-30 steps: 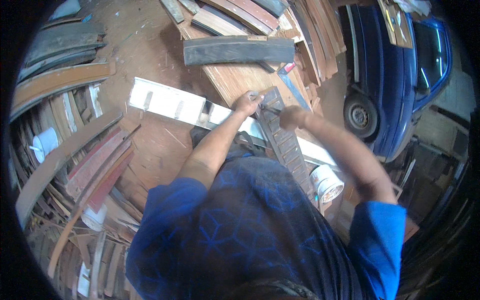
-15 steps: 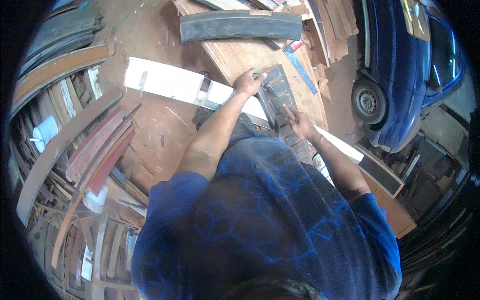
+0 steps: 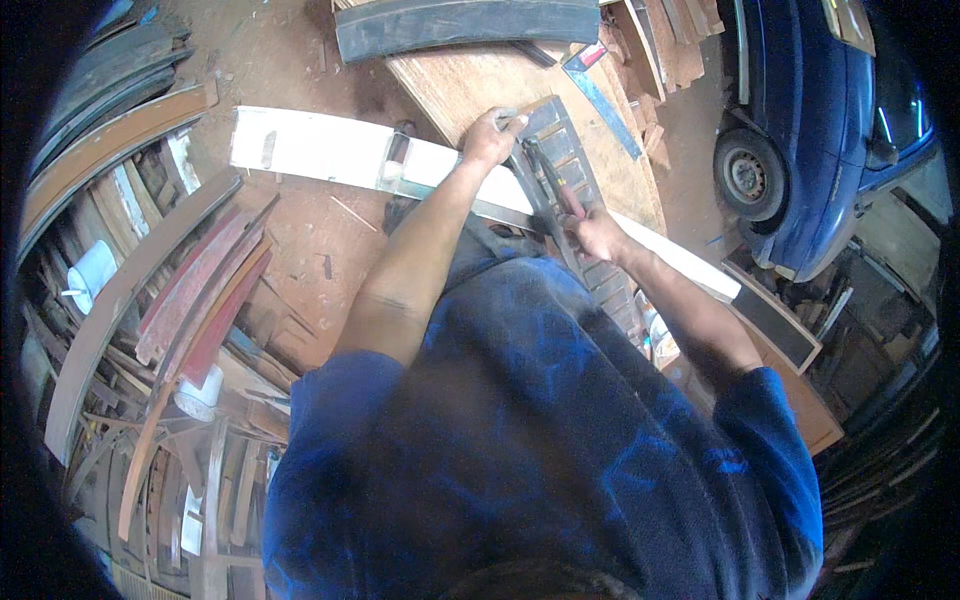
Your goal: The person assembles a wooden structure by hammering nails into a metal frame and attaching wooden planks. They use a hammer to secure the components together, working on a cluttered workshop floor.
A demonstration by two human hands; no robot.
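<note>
A long dark grey board with a row of cross grooves stands tilted against the front of my body, over a white plank. My left hand is closed round the board's upper left edge, thumb on top. Lower down on the board, my right hand is closed on a slim tool with a reddish handle. A dark bar lies along the grooved face just ahead of this hand; whether it belongs to the tool I cannot tell. My right fingers partly hide the handle.
Ahead is a wooden worktop bearing a curved dark beam and a blue try square. A blue vehicle stands at right. Curved boards and offcuts are piled at left, with white containers among them.
The worktop, grooved board and both hands appear higher in view, while the vehicle has shifted right. Each hand keeps its hold.
</note>
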